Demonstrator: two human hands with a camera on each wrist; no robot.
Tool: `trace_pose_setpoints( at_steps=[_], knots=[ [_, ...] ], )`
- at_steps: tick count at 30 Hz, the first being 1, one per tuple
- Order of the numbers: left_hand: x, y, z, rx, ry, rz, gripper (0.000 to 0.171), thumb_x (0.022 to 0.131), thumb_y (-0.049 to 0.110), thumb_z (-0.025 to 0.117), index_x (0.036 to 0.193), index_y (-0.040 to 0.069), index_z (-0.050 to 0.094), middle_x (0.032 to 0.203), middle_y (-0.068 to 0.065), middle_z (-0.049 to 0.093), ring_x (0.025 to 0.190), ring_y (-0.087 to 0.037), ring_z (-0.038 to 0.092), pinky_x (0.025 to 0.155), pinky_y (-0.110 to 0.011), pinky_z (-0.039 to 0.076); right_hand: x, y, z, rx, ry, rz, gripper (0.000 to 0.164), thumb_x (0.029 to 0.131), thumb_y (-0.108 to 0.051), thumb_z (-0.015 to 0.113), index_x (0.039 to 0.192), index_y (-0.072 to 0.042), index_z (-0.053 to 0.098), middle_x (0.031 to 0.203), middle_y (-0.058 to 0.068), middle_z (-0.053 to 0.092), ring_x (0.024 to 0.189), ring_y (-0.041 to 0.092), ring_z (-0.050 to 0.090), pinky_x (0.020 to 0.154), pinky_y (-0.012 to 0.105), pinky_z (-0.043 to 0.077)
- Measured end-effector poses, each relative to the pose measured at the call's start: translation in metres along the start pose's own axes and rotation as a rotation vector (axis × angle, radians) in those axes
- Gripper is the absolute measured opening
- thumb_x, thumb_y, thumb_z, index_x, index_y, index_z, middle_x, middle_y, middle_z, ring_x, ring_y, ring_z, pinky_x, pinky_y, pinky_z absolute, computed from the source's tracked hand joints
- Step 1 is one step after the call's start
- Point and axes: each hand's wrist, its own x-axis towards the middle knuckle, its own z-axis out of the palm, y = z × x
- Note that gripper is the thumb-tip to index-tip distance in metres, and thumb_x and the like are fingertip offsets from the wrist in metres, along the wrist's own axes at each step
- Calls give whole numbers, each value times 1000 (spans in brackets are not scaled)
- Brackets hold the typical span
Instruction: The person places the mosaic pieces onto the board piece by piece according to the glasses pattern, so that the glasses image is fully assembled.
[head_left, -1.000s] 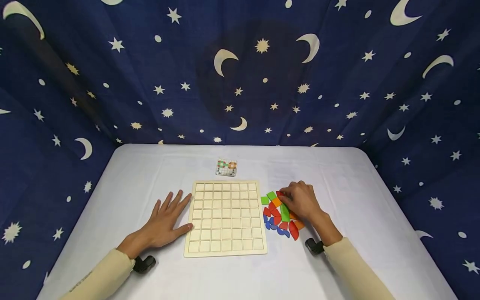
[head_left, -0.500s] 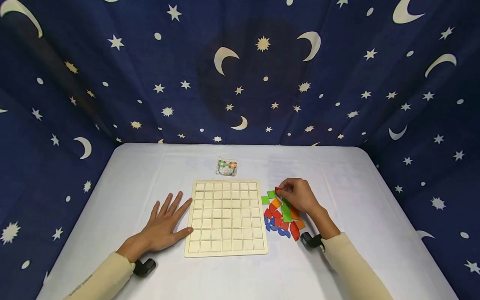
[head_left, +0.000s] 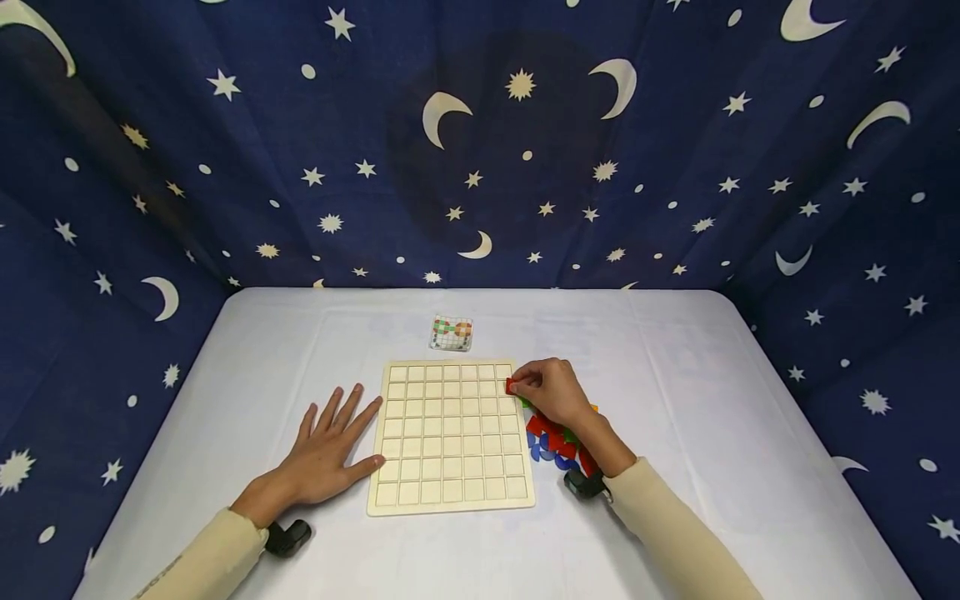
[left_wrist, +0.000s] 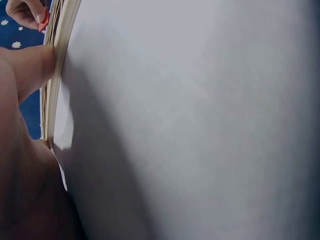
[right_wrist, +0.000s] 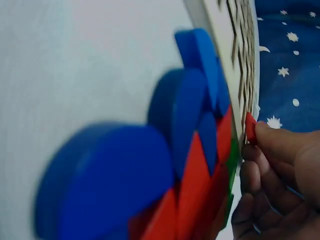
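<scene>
Your right hand pinches a small red block near the pale wooden grid board's far-right corner; left hand spread.

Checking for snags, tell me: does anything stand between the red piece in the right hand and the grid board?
Nothing visible does: the right hand pinches the red piece at the grid board's upper right.

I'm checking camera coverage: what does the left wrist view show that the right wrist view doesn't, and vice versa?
Only left wrist: the person's left hand, touching the pale wooden grid board. Only right wrist: loose rounded blue pieces, angular red pieces and green pieces. Both: that board, the right hand pinching a small red piece, the white tablecloth and the dark-blue star-printed cloth.
</scene>
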Motion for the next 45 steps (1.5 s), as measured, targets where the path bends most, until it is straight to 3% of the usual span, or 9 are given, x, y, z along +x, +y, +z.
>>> trace_pose_setpoints(
  at_steps=[7,14,20,24,32,37,41,45],
  knots=[
    [-1,0,1,-27,38,21,81,92,56,58,156,17,28,161,-20,15,146,-44,3,107,-69,0,1,-7,6,-94,-29,-60,4,87,-8,75,90,-6,78,81,-1,69,63,5,57,60,25,50],
    [-1,-5,4,-35,52,32,81,93,57,56,158,20,24,162,-19,12,147,-43,0,108,-67,-4,-2,-5,-3,-98,-56,-84,7,86,-7,76,92,-5,76,80,-3,65,65,8,56,62,27,50],
    [1,-11,11,-20,33,26,83,93,63,51,159,24,18,163,-16,8,147,-41,-3,109,-64,-9,-7,2,-18,-142,-34,4,11,84,-11,79,94,-7,76,80,-4,63,69,13,54,65,29,49],
    [2,-7,8,-41,31,15,83,92,60,56,158,20,24,162,-18,11,147,-43,-1,108,-66,-6,-16,11,-30,-196,-34,68,15,83,-13,80,97,-9,77,85,-1,65,74,16,55,70,32,49],
    [-1,1,0,-20,0,-17,82,92,58,57,157,18,26,162,-19,12,146,-43,1,108,-67,-1,-36,31,-52,-262,-65,103,18,81,-14,81,99,-10,77,88,-1,63,80,20,53,75,37,47],
    [-2,-4,3,-18,34,-3,82,92,57,58,157,20,25,161,-20,13,146,-44,2,108,-67,-3,-46,36,-52,-263,-93,8,26,79,-17,84,105,-14,77,100,1,65,92,22,54,82,40,47],
    [-2,-2,0,-32,13,-4,82,92,57,57,158,19,25,162,-19,11,146,-43,1,108,-67,-3,-50,34,-47,-395,-115,-115,32,81,-23,82,112,-19,77,109,2,62,102,23,49,86,43,42],
    [0,2,-4,-7,-36,-28,82,93,60,53,158,19,24,162,-18,9,147,-42,0,109,-66,-2,-48,29,-47,-538,-65,-158,26,79,-25,83,103,-17,80,102,1,66,96,22,52,79,40,40]
  ],
)
